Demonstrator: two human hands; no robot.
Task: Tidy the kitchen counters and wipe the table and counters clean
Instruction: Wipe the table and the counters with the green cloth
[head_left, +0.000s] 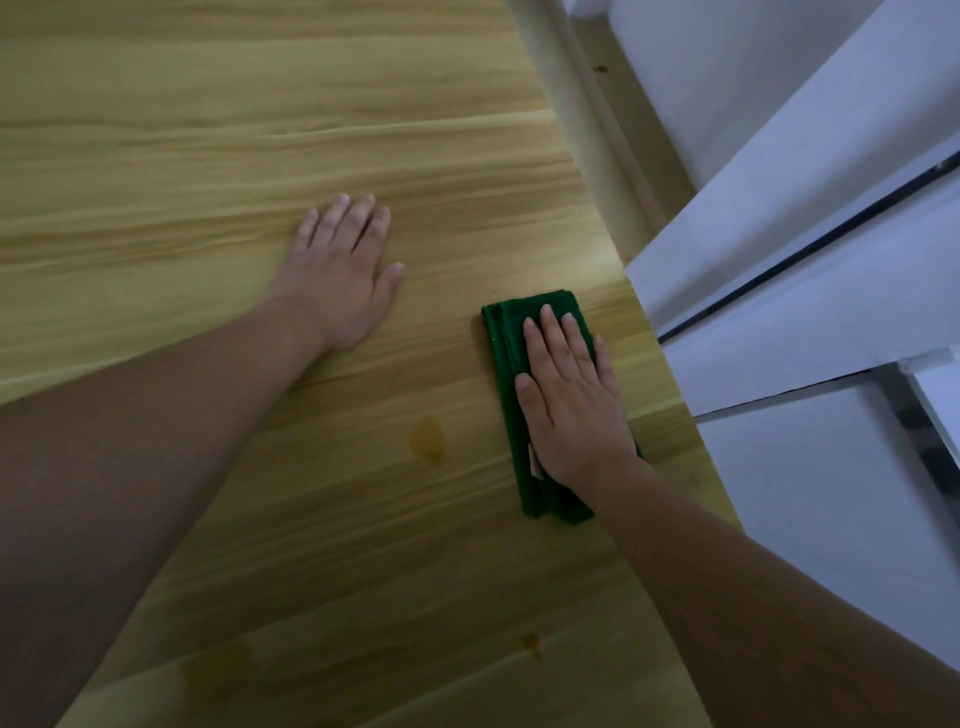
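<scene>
A light wooden table (182, 156) fills most of the view. A folded green cloth (506, 338) lies near the table's right edge. My right hand (571, 400) presses flat on the cloth with straight fingers. My left hand (340, 275) rests flat on the bare wood to the left of the cloth, palm down. A brownish stain (428, 438) marks the wood between my two arms, and a smaller one (531, 644) lies nearer to me.
The table's right edge (670, 374) runs diagonally beside white cabinet fronts (810, 249) with a dark gap between them. A strip of floor (597, 78) shows at the top right between table and cabinets.
</scene>
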